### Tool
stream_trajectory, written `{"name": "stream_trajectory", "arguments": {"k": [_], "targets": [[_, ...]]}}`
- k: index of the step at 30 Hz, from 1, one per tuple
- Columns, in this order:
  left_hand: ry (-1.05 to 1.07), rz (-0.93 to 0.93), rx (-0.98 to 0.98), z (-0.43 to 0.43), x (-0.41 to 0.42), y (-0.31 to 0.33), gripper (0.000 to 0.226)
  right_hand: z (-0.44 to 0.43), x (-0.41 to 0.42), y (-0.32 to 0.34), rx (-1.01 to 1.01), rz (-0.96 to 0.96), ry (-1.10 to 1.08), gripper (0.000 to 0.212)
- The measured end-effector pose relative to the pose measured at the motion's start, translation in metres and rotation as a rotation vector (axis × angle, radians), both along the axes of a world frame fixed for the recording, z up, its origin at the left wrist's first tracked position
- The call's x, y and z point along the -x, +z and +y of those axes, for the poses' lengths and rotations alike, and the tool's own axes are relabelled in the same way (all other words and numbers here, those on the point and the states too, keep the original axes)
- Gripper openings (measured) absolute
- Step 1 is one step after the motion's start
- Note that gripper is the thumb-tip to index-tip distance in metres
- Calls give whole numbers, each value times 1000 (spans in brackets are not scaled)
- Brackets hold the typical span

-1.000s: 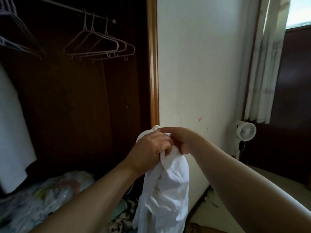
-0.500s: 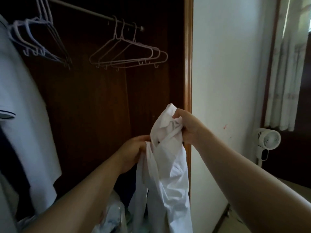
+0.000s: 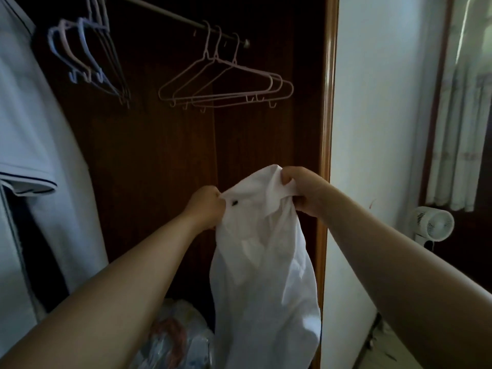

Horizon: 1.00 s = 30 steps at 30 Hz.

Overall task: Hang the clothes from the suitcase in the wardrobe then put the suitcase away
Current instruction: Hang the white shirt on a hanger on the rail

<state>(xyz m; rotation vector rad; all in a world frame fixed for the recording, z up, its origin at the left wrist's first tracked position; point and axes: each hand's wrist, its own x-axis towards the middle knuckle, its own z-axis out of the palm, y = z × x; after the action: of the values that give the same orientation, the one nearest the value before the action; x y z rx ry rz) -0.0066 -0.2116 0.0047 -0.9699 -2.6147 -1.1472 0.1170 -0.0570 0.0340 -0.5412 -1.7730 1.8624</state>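
A white shirt point(image 3: 263, 267) hangs crumpled in front of the open dark wooden wardrobe point(image 3: 165, 161). My left hand point(image 3: 206, 206) pinches its upper left edge near a small dark button. My right hand point(image 3: 303, 186) grips the top right of the fabric, a little higher. Three empty pink hangers point(image 3: 226, 83) hang on the rail point(image 3: 170, 16) above the shirt. Several more empty hangers point(image 3: 87, 57) hang further left. The suitcase is not in view.
A white garment point(image 3: 34, 134) with a dark-trimmed sleeve hangs at the wardrobe's left. Plastic-wrapped bundles point(image 3: 173, 339) lie on the wardrobe floor. The wooden door frame point(image 3: 327, 129) borders a white wall point(image 3: 378, 115). A small white fan point(image 3: 432, 225) stands below a curtain point(image 3: 460, 123).
The view has turned left toward the wardrobe. My hands have moved apart, spreading the top of the shirt, and lifted it slightly.
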Motion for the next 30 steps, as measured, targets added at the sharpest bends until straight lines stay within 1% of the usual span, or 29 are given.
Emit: {"name": "stream_trajectory", "arguments": {"k": [2, 3, 5, 6, 7, 8, 10, 12, 13, 14, 16, 18, 20, 21, 22, 24, 27, 28, 29, 30], "targets": [[35, 79, -56, 2, 12, 5, 24, 9, 7, 0, -67, -62, -62, 37], [32, 105, -97, 3, 15, 8, 25, 12, 8, 0, -97, -89, -97, 36], [9, 141, -173, 5, 18, 14, 27, 21, 11, -2, -192, -138, -142, 21], [-1, 165, -191, 7, 19, 17, 27, 24, 13, -2, -238, -160, -122, 16], [-16, 191, -196, 9, 19, 20, 27, 26, 16, -3, -288, -181, -69, 23], [-35, 212, -194, 11, 20, 22, 26, 26, 20, -3, -334, -205, 6, 34], [-63, 241, -202, 18, 21, 25, 24, 23, 32, -3, -451, -290, 149, 50], [-55, 240, -241, 23, 24, 29, 23, 17, 44, -5, -601, -402, 233, 55], [-35, 244, -265, 26, 26, 33, 23, 17, 51, -5, -652, -436, 263, 56], [-14, 256, -279, 27, 29, 36, 22, 16, 56, -6, -660, -439, 298, 57], [14, 305, -258, 34, 34, 46, 21, 19, 68, -4, -611, -377, 381, 59], [12, 341, -230, 42, 39, 55, 21, 21, 80, 0, -652, -334, 407, 54], [3, 349, -221, 52, 45, 61, 21, 28, 93, 7, -766, -304, 331, 34], [3, 354, -213, 54, 48, 64, 20, 34, 99, 11, -827, -289, 256, 23], [12, 363, -186, 56, 52, 68, 19, 43, 103, 16, -882, -277, 172, 16], [47, 391, -60, 54, 61, 74, 19, 61, 108, 26, -934, -235, 39, 17], [137, 391, 181, 54, 74, 78, 17, 84, 109, 43, -954, -119, -62, 22], [166, 365, 208, 56, 77, 78, 17, 88, 108, 47, -968, -81, -84, 22], [179, 320, 179, 59, 80, 77, 21, 93, 109, 51, -981, -47, -91, 21], [176, 250, 87, 63, 83, 77, 26, 97, 111, 54, -987, -21, -79, 20]]}}
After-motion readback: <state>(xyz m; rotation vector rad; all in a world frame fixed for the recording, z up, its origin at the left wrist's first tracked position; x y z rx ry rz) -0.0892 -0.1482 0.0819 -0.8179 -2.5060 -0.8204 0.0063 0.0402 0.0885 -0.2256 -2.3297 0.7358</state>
